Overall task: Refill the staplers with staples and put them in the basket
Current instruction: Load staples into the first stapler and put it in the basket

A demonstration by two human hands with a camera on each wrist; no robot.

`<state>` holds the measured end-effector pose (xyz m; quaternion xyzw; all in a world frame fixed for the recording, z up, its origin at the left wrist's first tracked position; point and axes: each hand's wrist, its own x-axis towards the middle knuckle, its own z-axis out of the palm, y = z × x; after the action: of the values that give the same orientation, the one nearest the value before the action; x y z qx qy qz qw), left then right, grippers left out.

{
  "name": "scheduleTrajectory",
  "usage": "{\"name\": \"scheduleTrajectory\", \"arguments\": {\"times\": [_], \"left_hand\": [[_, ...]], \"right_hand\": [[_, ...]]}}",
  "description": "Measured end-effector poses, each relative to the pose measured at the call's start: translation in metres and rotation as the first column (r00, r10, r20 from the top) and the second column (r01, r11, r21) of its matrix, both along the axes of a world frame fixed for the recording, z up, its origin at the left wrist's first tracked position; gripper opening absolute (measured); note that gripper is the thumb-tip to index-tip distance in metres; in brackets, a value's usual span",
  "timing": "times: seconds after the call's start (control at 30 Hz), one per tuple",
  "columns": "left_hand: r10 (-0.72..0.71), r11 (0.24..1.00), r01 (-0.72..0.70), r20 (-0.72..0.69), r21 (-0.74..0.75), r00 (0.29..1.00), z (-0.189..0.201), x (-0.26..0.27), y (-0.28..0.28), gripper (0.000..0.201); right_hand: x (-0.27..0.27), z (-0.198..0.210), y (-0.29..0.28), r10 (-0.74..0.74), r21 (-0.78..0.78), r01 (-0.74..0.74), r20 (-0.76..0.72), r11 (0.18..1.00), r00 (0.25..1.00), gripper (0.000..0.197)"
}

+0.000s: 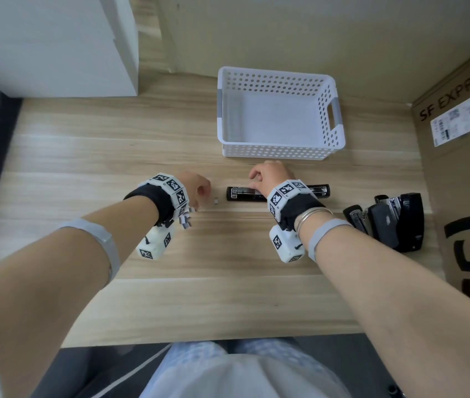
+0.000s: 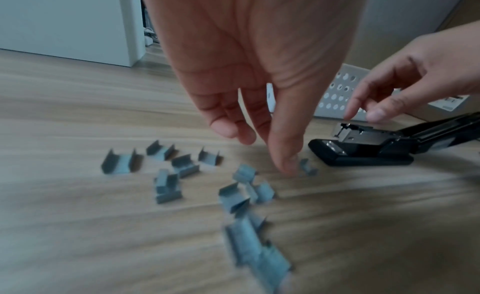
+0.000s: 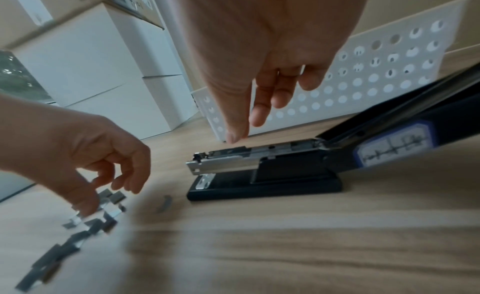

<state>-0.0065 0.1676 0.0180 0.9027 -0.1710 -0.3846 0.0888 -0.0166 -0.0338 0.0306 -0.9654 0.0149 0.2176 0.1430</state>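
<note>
A black stapler [image 1: 242,194] lies swung open in front of the white perforated basket [image 1: 279,153], its metal magazine [image 3: 233,158] bare. My right hand [image 3: 245,128] hovers over that magazine with relaxed fingers and holds nothing. My left hand [image 2: 255,150] hangs over several loose grey staple strips [image 2: 166,187]. Its thumb tip is down at the table beside one short staple piece [image 2: 307,168], and its fingers are empty. More black staplers [image 1: 389,222] lie in a pile at the right.
A cardboard box [image 1: 463,168] printed SF EXPRESS stands along the right side, close to the stapler pile. A white cabinet [image 1: 55,44] sits at the back left. The wooden table's front edge [image 1: 199,340] is near my lap.
</note>
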Motion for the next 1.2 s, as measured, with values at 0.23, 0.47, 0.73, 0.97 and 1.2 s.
{"name": "scheduleTrajectory", "arguments": {"times": [0.23,0.47,0.73,0.97,1.2], "left_hand": [[-0.025,0.996,0.026,-0.013,0.082,1.0,-0.013,-0.013,0.01,0.034],[0.045,0.999,-0.046,0.051,0.016,0.998,-0.02,-0.013,0.004,0.025],[0.123,0.992,-0.119,0.185,-0.034,0.975,-0.02,-0.008,0.001,0.026],[0.096,0.993,-0.102,0.112,0.053,0.989,-0.021,0.0,0.01,0.028],[0.17,0.985,-0.164,0.143,-0.055,0.975,-0.02,-0.003,0.002,0.018]], "right_hand": [[-0.006,-0.004,0.01,0.025,0.006,-0.025,0.014,1.0,1.0,0.018],[-0.008,-0.008,0.005,0.033,0.011,-0.033,0.006,0.999,0.999,0.018],[-0.008,-0.008,0.001,0.015,0.036,-0.016,0.018,0.999,1.0,0.016],[-0.006,-0.013,0.0,0.017,0.051,-0.017,0.003,0.999,1.0,0.014],[-0.004,-0.011,0.001,0.033,0.083,-0.035,0.025,0.996,0.999,0.014]]}}
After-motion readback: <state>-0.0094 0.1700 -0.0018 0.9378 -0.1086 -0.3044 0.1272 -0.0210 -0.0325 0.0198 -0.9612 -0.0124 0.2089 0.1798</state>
